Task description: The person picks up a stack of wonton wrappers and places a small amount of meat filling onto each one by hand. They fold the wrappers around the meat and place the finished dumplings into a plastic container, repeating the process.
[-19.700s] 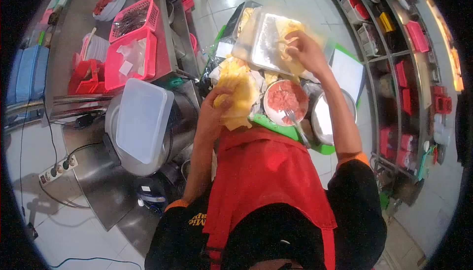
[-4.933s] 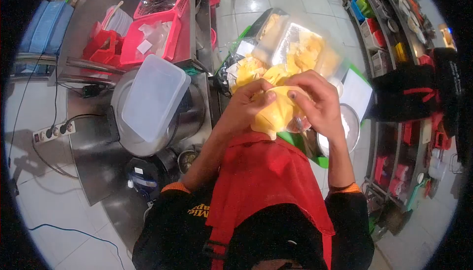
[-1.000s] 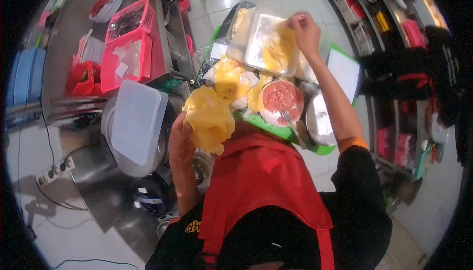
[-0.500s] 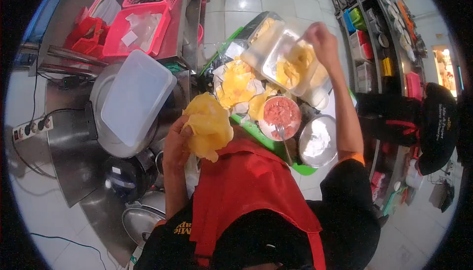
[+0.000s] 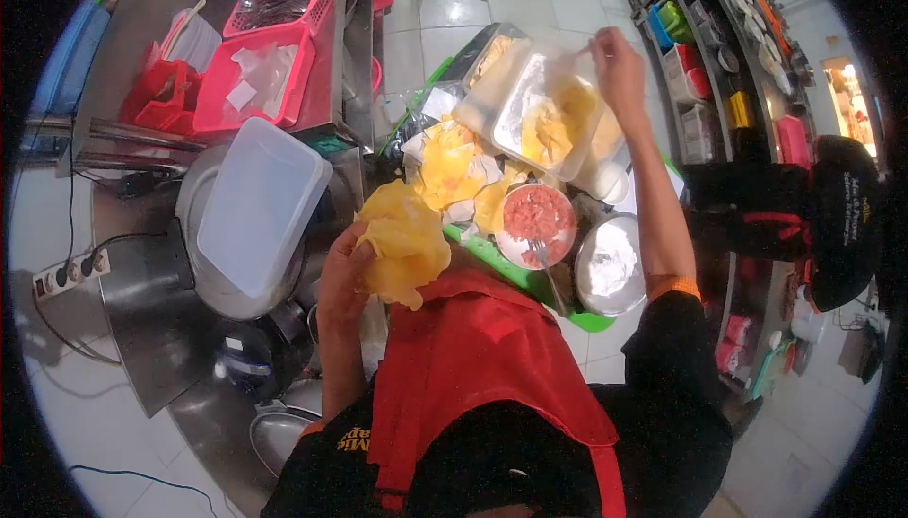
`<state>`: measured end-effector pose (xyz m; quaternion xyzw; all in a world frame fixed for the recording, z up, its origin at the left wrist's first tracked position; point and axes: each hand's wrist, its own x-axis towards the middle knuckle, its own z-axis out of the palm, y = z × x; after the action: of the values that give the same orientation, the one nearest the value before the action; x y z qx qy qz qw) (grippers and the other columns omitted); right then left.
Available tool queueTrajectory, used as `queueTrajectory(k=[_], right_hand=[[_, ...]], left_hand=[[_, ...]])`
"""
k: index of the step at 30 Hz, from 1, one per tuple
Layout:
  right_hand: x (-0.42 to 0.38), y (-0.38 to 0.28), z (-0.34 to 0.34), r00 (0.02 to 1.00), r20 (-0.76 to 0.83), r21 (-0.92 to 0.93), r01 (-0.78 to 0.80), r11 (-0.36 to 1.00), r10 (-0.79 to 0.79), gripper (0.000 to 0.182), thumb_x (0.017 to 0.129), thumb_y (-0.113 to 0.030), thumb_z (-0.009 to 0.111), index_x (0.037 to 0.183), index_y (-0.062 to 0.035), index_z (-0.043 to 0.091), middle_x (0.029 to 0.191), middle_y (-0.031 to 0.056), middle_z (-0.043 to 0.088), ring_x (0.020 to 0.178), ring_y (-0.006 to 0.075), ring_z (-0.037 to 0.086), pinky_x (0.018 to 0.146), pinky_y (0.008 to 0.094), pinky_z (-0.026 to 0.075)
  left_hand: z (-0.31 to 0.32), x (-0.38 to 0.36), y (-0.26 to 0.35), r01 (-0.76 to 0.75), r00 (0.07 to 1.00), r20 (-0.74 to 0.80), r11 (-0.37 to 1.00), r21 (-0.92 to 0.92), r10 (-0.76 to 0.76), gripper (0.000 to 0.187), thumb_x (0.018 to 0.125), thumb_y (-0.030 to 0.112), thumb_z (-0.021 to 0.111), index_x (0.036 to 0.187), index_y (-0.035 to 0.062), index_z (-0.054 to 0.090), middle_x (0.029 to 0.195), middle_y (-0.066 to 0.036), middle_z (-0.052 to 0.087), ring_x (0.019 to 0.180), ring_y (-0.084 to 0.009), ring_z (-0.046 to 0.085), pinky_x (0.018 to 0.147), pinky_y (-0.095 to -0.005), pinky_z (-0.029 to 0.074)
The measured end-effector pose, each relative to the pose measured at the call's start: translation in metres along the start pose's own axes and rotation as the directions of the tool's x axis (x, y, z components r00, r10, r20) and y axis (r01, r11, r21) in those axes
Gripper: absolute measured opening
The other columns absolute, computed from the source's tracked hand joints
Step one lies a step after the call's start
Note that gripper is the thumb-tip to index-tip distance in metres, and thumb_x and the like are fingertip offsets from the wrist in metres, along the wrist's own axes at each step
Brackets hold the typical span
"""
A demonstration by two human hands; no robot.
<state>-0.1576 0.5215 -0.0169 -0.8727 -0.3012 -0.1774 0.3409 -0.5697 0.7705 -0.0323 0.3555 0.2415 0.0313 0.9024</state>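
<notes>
Some yellow sheets [image 5: 407,245] (limp) hang from left hand [image 5: 346,272].

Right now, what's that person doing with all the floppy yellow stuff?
The person in the red apron is holding floppy yellow sheets in the left hand. The right hand is up over a tub with more yellow sheets inside; it's too blurry to tell if that hand holds anything. Close by are a bowl of pink mush with a fork in it, and a round pan with white stuff inside.

Hands [image 5: 345,272] no longer close together
</notes>
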Motion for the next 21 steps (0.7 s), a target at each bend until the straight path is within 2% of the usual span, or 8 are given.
queueTrajectory(k=[2, 5, 6, 9, 11, 14, 20, 21], right_hand=[[-0.002, -0.002, -0.004, 0.994, -0.003, 0.071, -0.108, 0.992, 0.109, 0.009, 0.093, -0.01, 0.061, 0.095, -0.0013, 0.058, 0.077, 0.0128, 0.069, 0.068, 0.0217, 0.068, 0.063, 0.0318, 0.052], [-0.021, -0.025, -0.007, 0.949, 0.287, 0.299, -0.219, 0.929, 0.131, 0.011, 0.094, -0.012, 0.061, 0.096, -0.0016, 0.059, 0.077, 0.0063, 0.069, 0.07, 0.0117, 0.066, 0.065, 0.0281, 0.053], [-0.029, -0.027, -0.002, 0.911, 0.404, 0.369, -0.248, 0.896, 0.086, 0.011, 0.094, -0.012, 0.06, 0.096, -0.0013, 0.058, 0.076, 0.0079, 0.067, 0.069, 0.0148, 0.067, 0.065, 0.0287, 0.053], [-0.042, -0.035, -0.005, 0.813, 0.58, 0.218, -0.102, 0.971, -0.045, 0.011, 0.094, -0.011, 0.059, 0.096, -0.0008, 0.056, 0.077, 0.0101, 0.066, 0.072, 0.019, 0.068, 0.066, 0.0306, 0.054], [-0.043, -0.036, -0.007, 0.918, 0.394, 0.232, -0.141, 0.962, 0.04, 0.011, 0.094, -0.01, 0.06, 0.096, -0.0005, 0.056, 0.078, 0.0118, 0.064, 0.076, 0.0226, 0.068, 0.065, 0.0323, 0.055], [-0.04, -0.043, -0.016, 0.959, 0.278, 0.242, -0.122, 0.963, 0.052, 0.012, 0.093, -0.01, 0.061, 0.098, -0.0004, 0.056, 0.082, 0.012, 0.065, 0.077, 0.0218, 0.069, 0.067, 0.0324, 0.056], [-0.092, -0.023, -0.107, 0.949, -0.082, 0.283, -0.27, 0.921, 0.303, 0.017, 0.092, -0.008, 0.063, 0.106, 0.0016, 0.06, 0.087, 0.0061, 0.067, 0.08, 0.012, 0.067, 0.069, 0.0269, 0.055], [-0.113, -0.013, -0.138, 0.896, -0.106, 0.154, -0.414, 0.897, 0.432, 0.017, 0.092, -0.008, 0.063, 0.107, 0.0001, 0.061, 0.091, 0.0064, 0.066, 0.08, 0.0135, 0.067, 0.07, 0.0254, 0.054]], left_hand=[[0.005, 0.003, 0.001, 0.008, 1.0, -0.002, 1.0, 0.006, -0.008, 0.045, 0.089, 0.024, 0.071, 0.123, -0.001, 0.057, 0.119, -0.011, 0.064, 0.106, -0.0216, 0.064, 0.092, -0.0354, 0.053], [0.009, 0.01, 0.001, 0.035, 0.998, 0.054, 0.999, -0.009, -0.035, 0.043, 0.09, 0.022, 0.069, 0.124, -0.0011, 0.056, 0.12, -0.011, 0.063, 0.107, -0.0213, 0.064, 0.093, -0.0351, 0.052], [0.009, 0.014, -0.001, 0.038, 0.999, 0.032, 0.999, 0.026, -0.039, 0.043, 0.091, 0.021, 0.069, 0.125, -0.0012, 0.056, 0.121, -0.01, 0.063, 0.107, -0.0212, 0.064, 0.094, -0.0348, 0.052], [0.01, 0.019, -0.001, 0.059, 0.998, 0.031, 0.997, 0.045, -0.061, 0.043, 0.091, 0.02, 0.068, 0.126, -0.0013, 0.056, 0.121, -0.01, 0.063, 0.108, -0.0208, 0.063, 0.095, -0.0343, 0.051], [0.014, 0.024, 0.0, 0.076, 0.995, 0.059, 0.997, 0.029, -0.078, 0.043, 0.091, 0.02, 0.068, 0.126, -0.0014, 0.056, 0.121, -0.01, 0.063, 0.108, -0.0205, 0.063, 0.095, -0.0341, 0.051], [0.022, 0.025, 0.001, 0.059, 0.995, 0.074, 0.997, 0.055, -0.063, 0.042, 0.092, 0.02, 0.068, 0.126, -0.0017, 0.056, 0.121, -0.01, 0.063, 0.108, -0.02, 0.063, 0.093, -0.0334, 0.051], [0.042, 0.038, 0.003, 0.098, 0.995, 0.011, 0.984, 0.15, -0.1, 0.038, 0.092, 0.021, 0.066, 0.122, -0.0017, 0.059, 0.115, -0.009, 0.065, 0.103, -0.018, 0.064, 0.089, -0.0307, 0.052], [0.039, 0.043, 0.001, 0.097, 0.995, 0.012, 0.973, 0.211, -0.101, 0.038, 0.092, 0.022, 0.065, 0.121, -0.0018, 0.059, 0.111, -0.008, 0.065, 0.099, -0.0169, 0.064, 0.086, -0.0302, 0.052]])
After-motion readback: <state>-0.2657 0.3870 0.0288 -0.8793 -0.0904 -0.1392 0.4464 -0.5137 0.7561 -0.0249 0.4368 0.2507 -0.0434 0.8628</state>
